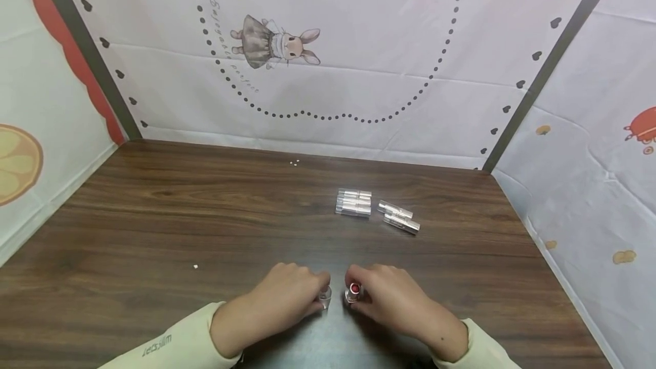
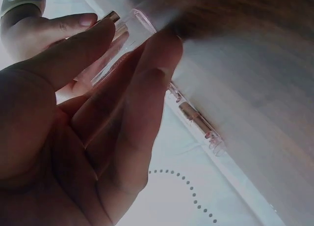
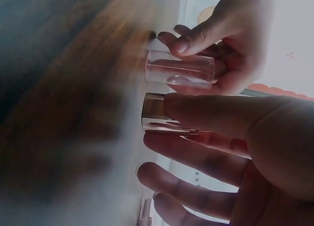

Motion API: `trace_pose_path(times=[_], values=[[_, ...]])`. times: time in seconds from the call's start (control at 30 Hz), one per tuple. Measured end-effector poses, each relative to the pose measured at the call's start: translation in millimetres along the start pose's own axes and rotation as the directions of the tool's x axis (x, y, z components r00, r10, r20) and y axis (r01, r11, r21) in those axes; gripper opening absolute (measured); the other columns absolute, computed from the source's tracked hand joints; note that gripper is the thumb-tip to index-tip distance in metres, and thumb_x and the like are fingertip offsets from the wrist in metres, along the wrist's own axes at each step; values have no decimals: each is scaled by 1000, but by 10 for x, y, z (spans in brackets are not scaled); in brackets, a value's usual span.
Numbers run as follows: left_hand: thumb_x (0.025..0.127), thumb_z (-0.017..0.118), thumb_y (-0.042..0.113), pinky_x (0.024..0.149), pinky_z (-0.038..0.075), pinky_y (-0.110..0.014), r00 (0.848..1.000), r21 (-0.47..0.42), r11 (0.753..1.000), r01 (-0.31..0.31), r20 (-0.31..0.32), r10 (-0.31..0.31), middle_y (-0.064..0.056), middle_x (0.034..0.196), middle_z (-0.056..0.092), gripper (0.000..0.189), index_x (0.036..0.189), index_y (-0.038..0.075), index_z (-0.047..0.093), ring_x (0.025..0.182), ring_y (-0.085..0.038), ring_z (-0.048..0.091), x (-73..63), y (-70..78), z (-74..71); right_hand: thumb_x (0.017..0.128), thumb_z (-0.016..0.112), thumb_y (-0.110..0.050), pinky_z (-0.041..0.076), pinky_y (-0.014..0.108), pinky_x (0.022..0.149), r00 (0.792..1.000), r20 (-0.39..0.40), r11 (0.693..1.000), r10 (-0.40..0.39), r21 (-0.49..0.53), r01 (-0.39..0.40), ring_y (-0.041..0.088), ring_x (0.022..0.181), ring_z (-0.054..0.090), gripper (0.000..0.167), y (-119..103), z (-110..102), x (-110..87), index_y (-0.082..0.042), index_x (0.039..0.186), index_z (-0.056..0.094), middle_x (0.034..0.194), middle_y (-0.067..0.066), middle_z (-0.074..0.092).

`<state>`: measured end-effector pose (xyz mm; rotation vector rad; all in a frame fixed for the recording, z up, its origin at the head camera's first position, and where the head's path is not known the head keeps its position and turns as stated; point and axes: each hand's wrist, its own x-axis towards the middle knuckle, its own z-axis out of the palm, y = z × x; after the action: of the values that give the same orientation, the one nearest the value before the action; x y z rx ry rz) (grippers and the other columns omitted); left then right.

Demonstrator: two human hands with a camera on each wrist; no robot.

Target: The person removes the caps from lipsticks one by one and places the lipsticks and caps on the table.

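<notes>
Near the front of the table, my left hand (image 1: 289,295) pinches a clear cap (image 3: 179,69) between thumb and fingers. Just to its right, my right hand (image 1: 392,295) grips a lipstick (image 1: 355,288) upright, its red tip facing up. The shiny metallic base (image 3: 154,113) of that lipstick shows between thumb and forefinger in the right wrist view, while the other fingers are spread loosely. Cap and lipstick are side by side, a small gap apart.
Beyond the hands lies a row of several clear-capped silver lipsticks (image 1: 353,203). Two more silver lipsticks (image 1: 402,224) lie slanted to its right. Small white bits (image 1: 294,163) dot the brown wooden table (image 1: 230,209). Printed cloth walls (image 1: 338,61) border the back and sides.
</notes>
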<state>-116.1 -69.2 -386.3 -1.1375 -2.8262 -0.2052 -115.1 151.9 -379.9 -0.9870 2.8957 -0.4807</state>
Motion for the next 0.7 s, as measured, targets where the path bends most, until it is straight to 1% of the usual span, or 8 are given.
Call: trace_pose_path(times=[0.13,0.37,0.53,0.7], values=[[78,82,34,45,38,-30,1000,-5,1000,1,-7,-1,8,61,57,27,79,18,60,49,-11,49,-1,-1,13,78,83,-21,43,23,55,1000,6,1000,1,2,-1,0,65,54,24,-3,23,11,-24,88,61,74,-15,63],[78,82,34,45,38,-29,1000,-19,1000,3,-6,-3,9,61,57,26,78,18,61,49,-10,48,-1,0,1,76,84,-21,44,23,56,1000,21,1000,7,12,-7,1,66,56,26,5,44,26,-24,88,62,75,-15,64],[79,81,33,45,37,-29,1000,-1,1000,-9,-19,9,9,60,56,27,76,18,59,48,-10,46,1,2,1,76,84,-22,43,23,55,1000,23,1000,19,22,-19,0,65,54,26,17,60,34,-25,87,61,74,-16,62],[79,81,31,44,36,-30,1000,6,1000,-16,-13,16,9,59,56,26,76,18,59,47,-9,45,0,-2,-6,76,84,-23,42,23,54,999,31,999,21,27,-22,-1,65,53,26,15,64,41,-25,88,61,75,-16,63]])
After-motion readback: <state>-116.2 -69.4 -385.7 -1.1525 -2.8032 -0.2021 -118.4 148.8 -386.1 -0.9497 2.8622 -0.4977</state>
